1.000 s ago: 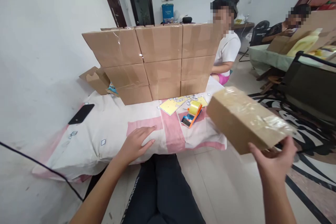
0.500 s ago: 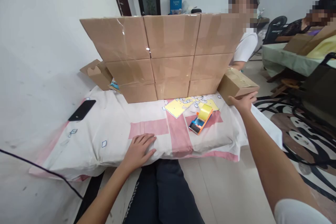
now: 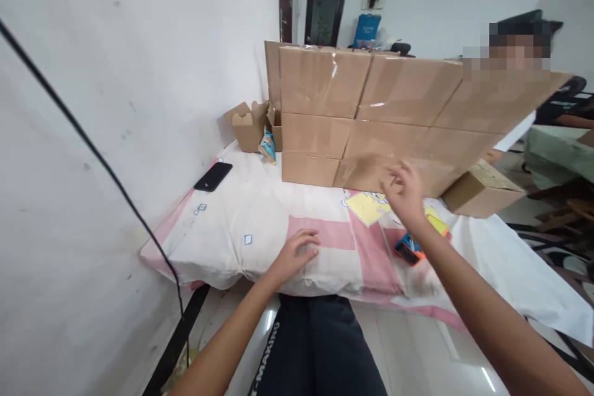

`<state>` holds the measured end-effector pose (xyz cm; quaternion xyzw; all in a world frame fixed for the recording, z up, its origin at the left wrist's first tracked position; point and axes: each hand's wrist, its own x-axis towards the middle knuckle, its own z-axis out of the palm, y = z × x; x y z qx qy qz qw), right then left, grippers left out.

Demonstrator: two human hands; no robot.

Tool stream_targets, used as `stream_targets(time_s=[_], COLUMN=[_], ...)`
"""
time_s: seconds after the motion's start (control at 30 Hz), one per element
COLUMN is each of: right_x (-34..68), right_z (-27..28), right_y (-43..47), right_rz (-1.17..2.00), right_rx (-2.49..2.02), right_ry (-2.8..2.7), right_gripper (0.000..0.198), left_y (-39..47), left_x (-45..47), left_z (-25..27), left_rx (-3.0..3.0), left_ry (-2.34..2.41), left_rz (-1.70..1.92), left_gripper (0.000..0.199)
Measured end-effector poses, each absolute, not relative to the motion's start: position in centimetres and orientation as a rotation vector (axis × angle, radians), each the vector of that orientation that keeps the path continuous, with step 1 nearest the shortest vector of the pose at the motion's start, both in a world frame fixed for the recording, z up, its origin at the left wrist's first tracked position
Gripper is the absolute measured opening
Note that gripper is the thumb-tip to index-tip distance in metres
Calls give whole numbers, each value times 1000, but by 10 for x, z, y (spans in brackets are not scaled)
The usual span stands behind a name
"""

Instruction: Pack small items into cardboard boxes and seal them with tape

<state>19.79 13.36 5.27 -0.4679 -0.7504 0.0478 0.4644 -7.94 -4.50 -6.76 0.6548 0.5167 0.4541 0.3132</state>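
Note:
My left hand hovers at or just over the near edge of the cloth-covered table, fingers apart and holding nothing. In front of the stacked cardboard boxes, my right hand is raised, empty, with its fingers loosely spread and slightly blurred. Beneath my right forearm lies an orange tape dispenser with a yellow roll, partly covered by the arm. A yellow patterned sheet is on the cloth just left of my right hand. The single cardboard box rests at the stack's right end.
A black phone lies near the wall at left. An open carton and a blue packet stand by the stack's left end. Behind the boxes is a person in a dark cap. A black cable hangs at left.
My right hand has left the single box and moved left in front of the stack. My left hand has lifted its fingers somewhat. The view has turned left.

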Motion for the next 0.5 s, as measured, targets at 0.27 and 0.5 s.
stream_targets(time_s=[0.27,0.5], right_x=[-92,-228], right_z=[4,-40], right_y=[155,236], right_rz=[809,911], right_rx=[-827,-1204], right_ry=[-2275,-1878], right_gripper=[53,97], left_y=[81,231], left_x=[-233,-331], left_z=[-37,-4], left_rx=[1065,846], left_ry=[1888,2209], left_rz=[1664,1689], left_gripper=[58,122])
